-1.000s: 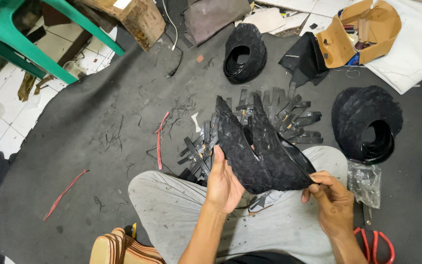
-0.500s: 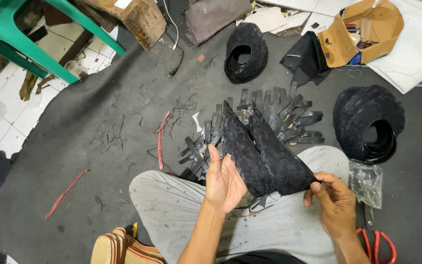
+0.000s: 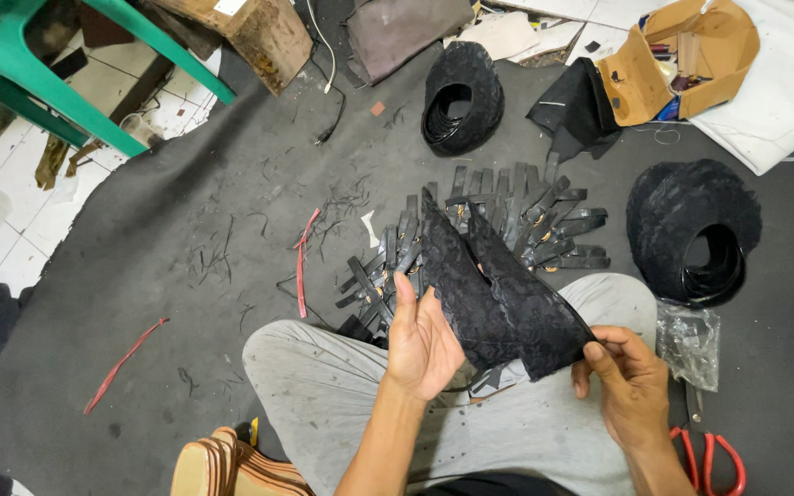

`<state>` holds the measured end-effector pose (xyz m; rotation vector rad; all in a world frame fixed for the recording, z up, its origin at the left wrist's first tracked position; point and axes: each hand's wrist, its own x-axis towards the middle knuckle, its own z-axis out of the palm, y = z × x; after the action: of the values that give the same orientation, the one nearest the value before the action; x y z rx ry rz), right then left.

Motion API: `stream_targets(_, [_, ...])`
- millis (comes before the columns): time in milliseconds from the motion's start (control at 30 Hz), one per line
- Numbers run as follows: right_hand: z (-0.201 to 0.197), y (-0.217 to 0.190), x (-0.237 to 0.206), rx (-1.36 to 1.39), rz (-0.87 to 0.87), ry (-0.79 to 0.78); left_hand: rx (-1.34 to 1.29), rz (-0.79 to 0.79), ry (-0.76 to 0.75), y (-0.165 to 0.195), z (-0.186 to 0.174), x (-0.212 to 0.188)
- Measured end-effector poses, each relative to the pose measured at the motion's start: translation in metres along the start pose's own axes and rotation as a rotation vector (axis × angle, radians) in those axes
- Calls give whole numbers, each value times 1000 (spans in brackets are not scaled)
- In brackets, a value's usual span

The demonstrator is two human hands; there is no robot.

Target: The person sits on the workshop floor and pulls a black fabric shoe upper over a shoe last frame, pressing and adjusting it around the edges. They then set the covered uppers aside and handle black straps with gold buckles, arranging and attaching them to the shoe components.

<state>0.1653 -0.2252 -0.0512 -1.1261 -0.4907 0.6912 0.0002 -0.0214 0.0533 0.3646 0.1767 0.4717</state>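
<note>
Left hand (image 3: 423,342): open palm flat against black lace piece (image 3: 498,296)
Right hand (image 3: 625,377): pinches its corner, 4 o'clock
Scissors (image 3: 709,455): floor, 5 o'clock

The black lace piece (image 3: 493,294) hides most of the strap pile (image 3: 507,220); red scissors (image 3: 709,455) and green chair (image 3: 39,64) run off frame.
</note>
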Motion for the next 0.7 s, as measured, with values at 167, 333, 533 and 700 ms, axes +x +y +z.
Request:
stream_targets(167, [1,-1,0,-12,-1,1,23,3,-2,-1,2,-1])
stream_targets(333, [0,-2,0,-49,23,10,64,8,6,-1,5,-1])
stream_targets(533, [1,-2,-1,-29,-1,9,73,14,-1,-2,1,-2])
stream_targets(700, [2,-3,-2,-36,-26,-8,139,51,134,-9,-13,1])
